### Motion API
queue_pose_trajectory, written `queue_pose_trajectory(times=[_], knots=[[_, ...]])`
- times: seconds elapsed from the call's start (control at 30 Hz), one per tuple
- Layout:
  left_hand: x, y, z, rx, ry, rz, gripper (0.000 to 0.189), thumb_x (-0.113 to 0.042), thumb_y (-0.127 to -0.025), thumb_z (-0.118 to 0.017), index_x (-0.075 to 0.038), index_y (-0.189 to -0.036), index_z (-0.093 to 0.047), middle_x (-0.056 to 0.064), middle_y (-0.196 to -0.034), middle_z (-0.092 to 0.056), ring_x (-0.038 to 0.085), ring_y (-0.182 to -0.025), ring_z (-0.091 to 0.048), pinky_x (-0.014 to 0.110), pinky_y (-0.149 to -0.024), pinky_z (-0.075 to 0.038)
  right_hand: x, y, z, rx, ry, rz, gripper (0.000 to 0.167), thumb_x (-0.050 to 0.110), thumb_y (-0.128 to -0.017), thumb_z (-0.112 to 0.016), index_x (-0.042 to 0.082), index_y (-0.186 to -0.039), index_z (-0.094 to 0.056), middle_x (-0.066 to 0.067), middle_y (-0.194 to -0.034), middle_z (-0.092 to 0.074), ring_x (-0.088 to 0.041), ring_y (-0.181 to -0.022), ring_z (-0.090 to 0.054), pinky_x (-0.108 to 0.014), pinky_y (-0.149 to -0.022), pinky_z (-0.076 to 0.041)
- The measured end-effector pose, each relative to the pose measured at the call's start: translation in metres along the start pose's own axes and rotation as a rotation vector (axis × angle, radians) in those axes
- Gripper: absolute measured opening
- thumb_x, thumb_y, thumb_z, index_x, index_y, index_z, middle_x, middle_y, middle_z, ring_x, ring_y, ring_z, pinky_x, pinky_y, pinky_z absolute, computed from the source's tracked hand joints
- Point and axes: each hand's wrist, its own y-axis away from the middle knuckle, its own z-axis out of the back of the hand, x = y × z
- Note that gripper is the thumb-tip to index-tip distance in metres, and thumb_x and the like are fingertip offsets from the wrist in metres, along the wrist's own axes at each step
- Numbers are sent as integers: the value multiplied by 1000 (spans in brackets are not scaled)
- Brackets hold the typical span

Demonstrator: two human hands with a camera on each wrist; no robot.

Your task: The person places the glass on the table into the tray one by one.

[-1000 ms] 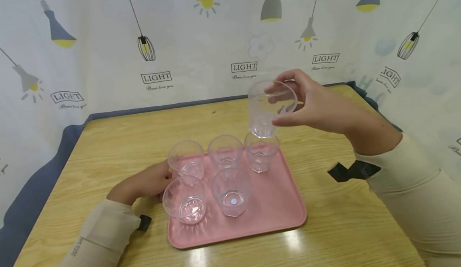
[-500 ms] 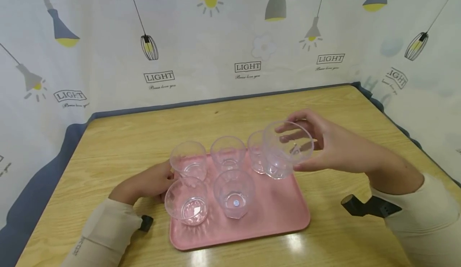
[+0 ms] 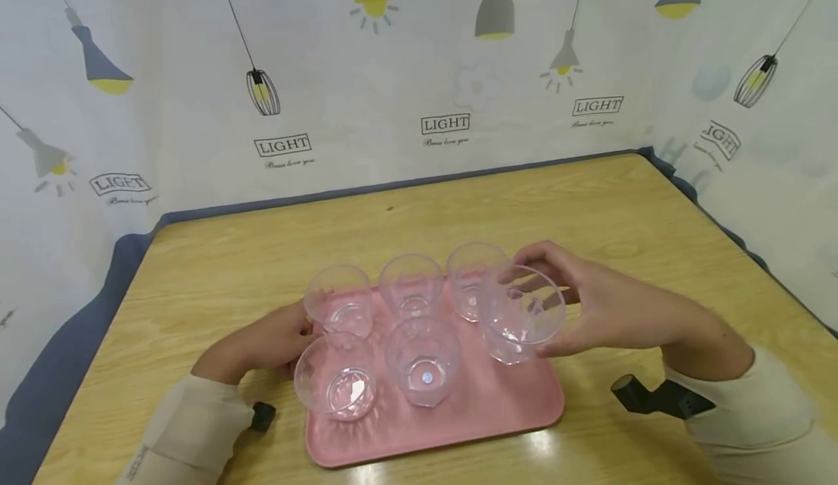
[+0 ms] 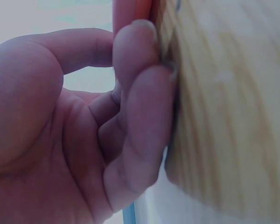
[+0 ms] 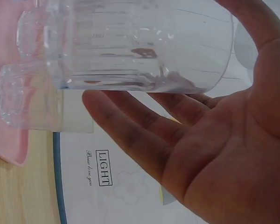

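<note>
In the head view, my right hand (image 3: 599, 310) grips a clear plastic cup (image 3: 520, 325) by its side, upright over the right part of the pink tray (image 3: 484, 416). The right wrist view shows the cup (image 5: 144, 42) between thumb and fingers; whether its base touches the tray cannot be told. My left hand (image 3: 278, 339) holds the tray's left edge, fingers curled at the rim in the left wrist view. On the tray stand several clear cups: a back row with a right-hand cup (image 3: 474, 289), and a front-left cup (image 3: 336, 379) beside a front-middle cup (image 3: 423, 361).
The tray lies near the front of a wooden table (image 3: 262, 252). A pale curtain (image 3: 366, 92) printed with lamps hangs behind and beside it. The back-right cup stands close behind the held cup.
My right hand has lowered the cup from above the back-right cup and brought it nearer, over the tray's right part. The left hand stays at the tray edge.
</note>
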Motion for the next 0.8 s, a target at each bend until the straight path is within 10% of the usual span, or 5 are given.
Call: queue_pose_trajectory(times=[0.8], knots=[[-4,0,6,9,3,34,42,-25,-101,-57,-3,-133,-42,4,-63,-59,17,-48,-56,32,-43,-49,-22,-13,-20,271,45,-13,79,36,-83,-82,15,-141,-34,-9,-141,-54,-27,-133,-54,-29,-110,-46]])
